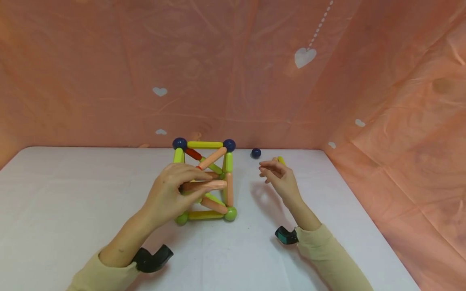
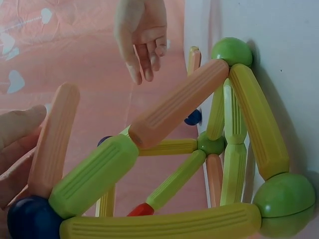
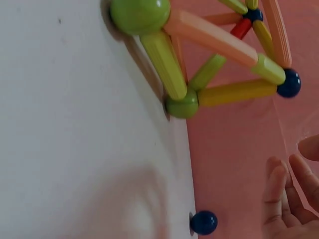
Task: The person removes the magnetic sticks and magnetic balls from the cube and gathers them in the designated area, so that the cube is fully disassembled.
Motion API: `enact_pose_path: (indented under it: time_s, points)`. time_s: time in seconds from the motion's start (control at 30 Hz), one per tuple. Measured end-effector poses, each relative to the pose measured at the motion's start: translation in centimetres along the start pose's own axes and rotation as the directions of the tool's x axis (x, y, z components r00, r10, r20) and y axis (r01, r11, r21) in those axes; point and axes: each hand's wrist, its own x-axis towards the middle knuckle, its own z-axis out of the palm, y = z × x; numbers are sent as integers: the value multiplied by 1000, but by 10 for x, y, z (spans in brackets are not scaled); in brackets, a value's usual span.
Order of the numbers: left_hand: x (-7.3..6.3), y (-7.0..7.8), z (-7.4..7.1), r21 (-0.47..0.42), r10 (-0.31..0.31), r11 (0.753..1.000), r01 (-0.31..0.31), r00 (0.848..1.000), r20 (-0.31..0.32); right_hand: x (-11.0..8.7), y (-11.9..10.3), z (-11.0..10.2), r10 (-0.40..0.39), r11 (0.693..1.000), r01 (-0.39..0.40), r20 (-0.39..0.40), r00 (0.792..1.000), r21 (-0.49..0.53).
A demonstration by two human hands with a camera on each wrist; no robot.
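Note:
A frame of ribbed rods and balls (image 1: 230, 190) stands on the white table; green balls (image 2: 284, 204) sit at its base, dark blue balls (image 1: 179, 144) at its top. My left hand (image 1: 168, 194) is at the frame's near left, with thumb and fingers around a peach rod (image 1: 205, 185). In the left wrist view that rod's lower end meets a blue ball (image 2: 34, 217), and the fingers (image 2: 22, 129) are beside it. To the right, my right hand (image 1: 283, 178) is raised above the table with loosely bent fingers, apart from the frame and holding nothing.
A loose dark blue ball (image 1: 256, 153) lies at the table's back, between frame and right hand. Behind the right hand, a yellow rod (image 1: 281, 160) shows in part. Pink cloth (image 1: 233, 72) with white hearts hangs along the back and right of the table (image 1: 73, 202).

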Motion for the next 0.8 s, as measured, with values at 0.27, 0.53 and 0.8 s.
enact_pose_path:
  time_s: [0.27,0.53,0.8]
  points:
    - [-10,-6,-9,-11,-46,999,45,998,-33,-7,-9,8,-35,999,34,41,999,12]
    - [-23,-13,-20,18,-137,990,137,991,-14,-14,-19,19,-45,999,44,113,993,7]
    - [-35,-19,-30,30,-127,991,129,991,-51,-19,-29,30,-80,996,76,156,985,37]
